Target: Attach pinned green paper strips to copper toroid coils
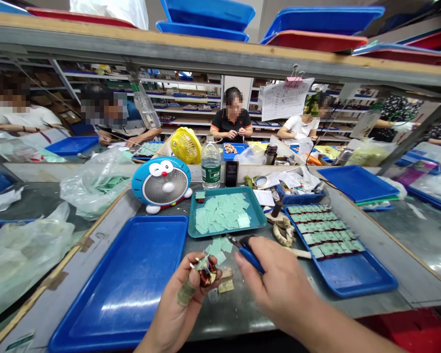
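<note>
Between the thumb and fingers of my left hand (182,299) is a copper-wound coil (206,275), with pale wire ends sticking up from it. A strip of greenish tape wraps the thumb. My right hand (279,279) grips blue-handled cutters (252,255), whose dark jaws point left toward the coil but stay apart from it. Loose pale green square sheets (217,247) lie on the bench just beyond both hands. More of them fill a teal tray (259,226), with one coil in its far left corner. A small yellowish block (226,282) sits between my hands.
A blue tray (132,284) lies at left; another blue tray (360,279) at right carries rows of coils topped with green sheets. Behind stand a blue cartoon fan (161,181) and a water bottle (210,166). A shelf (220,54) spans overhead. Several people sit across the bench.
</note>
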Demonstrator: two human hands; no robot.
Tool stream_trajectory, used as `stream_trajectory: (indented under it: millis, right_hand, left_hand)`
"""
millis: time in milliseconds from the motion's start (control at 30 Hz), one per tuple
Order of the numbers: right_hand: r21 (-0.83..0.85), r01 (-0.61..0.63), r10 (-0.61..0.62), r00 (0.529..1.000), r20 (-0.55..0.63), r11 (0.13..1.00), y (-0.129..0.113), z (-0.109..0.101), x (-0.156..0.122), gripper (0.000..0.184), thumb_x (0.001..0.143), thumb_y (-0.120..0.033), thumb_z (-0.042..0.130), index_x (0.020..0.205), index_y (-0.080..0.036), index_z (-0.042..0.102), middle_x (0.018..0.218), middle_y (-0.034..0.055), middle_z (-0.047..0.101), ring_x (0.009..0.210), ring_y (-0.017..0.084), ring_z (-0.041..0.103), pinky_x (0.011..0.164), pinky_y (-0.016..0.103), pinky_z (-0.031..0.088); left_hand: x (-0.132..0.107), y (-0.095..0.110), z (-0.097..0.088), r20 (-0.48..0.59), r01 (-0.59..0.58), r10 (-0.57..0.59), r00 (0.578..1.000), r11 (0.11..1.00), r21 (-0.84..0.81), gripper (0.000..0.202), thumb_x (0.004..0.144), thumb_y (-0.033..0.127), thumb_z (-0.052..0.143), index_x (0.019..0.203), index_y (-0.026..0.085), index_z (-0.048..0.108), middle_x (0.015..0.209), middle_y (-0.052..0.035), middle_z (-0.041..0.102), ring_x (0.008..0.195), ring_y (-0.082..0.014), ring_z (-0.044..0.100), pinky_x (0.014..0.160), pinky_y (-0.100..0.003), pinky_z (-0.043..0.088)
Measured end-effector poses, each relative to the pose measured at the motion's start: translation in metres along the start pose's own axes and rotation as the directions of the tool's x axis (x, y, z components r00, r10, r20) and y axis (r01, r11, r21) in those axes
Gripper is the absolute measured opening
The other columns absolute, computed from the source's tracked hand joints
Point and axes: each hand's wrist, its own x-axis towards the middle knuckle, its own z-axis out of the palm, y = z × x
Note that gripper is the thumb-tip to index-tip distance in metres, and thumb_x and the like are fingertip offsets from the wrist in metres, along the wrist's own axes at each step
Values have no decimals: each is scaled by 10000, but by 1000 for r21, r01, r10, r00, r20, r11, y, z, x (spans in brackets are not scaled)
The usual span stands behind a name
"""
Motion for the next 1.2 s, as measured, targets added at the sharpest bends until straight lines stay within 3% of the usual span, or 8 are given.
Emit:
stream_trajectory:
  millis: [233,367,467,567,933,1033,1100,1200]
  right_hand:
    - [558,-180,216,976,1,810,-7,66,-18,176,908,-259,632,1073,-197,630,1002,51,657,918,206,620,802,314,468]
    - [838,-423,481,846,228,346,-13,78,-9,279,917,-423,710,1024,-182,619,859,13,662,742,157,593,700,285,495]
    - [909,-415,471,798,376,-22,-19,77,-2,416,848,-446,805,1095,-171,614,835,1,646,679,134,571,600,256,478]
    - [908,-393,445,793,415,-146,-23,76,0,500,806,-430,858,1156,-167,618,830,-4,639,674,128,580,555,234,463]
    - [903,-425,438,801,408,-64,-22,75,0,453,843,-471,813,1129,-175,624,844,5,641,677,128,560,594,248,469]
    - [792,-484,478,831,284,371,19,68,-11,405,948,-543,663,1111,-175,619,862,23,652,753,167,604,684,289,508]
    - [430,-454,485,874,44,780,66,59,-22,433,995,-607,533,1074,-190,620,888,40,678,792,200,643,724,320,526]
    - [214,-484,517,844,-142,849,141,46,-36,520,933,-681,552,994,-170,624,936,129,680,891,316,633,847,489,487]
  left_hand:
    - [6,-10,6,-129,-82,110,985,975,206,363,854,429,815,1088,239,614,1001,-27,709,913,-195,665,806,-274,523]
    - [2,-4,6,-175,-103,161,971,949,298,448,917,518,715,1254,240,615,1049,-62,700,909,-200,644,819,-289,522]
    - [4,1,10,-79,-57,70,994,985,161,518,960,523,649,1407,278,552,1245,-111,663,920,-228,635,728,-320,546]
    - [8,0,12,-23,-43,45,999,998,49,471,959,469,670,1384,288,575,1318,-119,630,836,-200,623,609,-295,536]
    - [12,-4,14,-58,-74,74,996,997,-10,507,904,449,757,1346,247,612,1285,-139,669,826,-196,660,622,-297,559]
    - [14,1,15,-156,-43,38,987,999,-27,516,924,414,748,1379,225,596,1314,-157,681,979,-251,704,784,-344,581]
    - [15,6,13,-195,-16,7,981,999,-44,492,944,400,727,1383,222,590,1291,-166,700,1018,-274,719,811,-357,581]
    - [20,11,7,-130,20,-37,991,991,-129,348,950,353,728,1249,185,670,1131,-150,748,851,-198,719,717,-286,567]
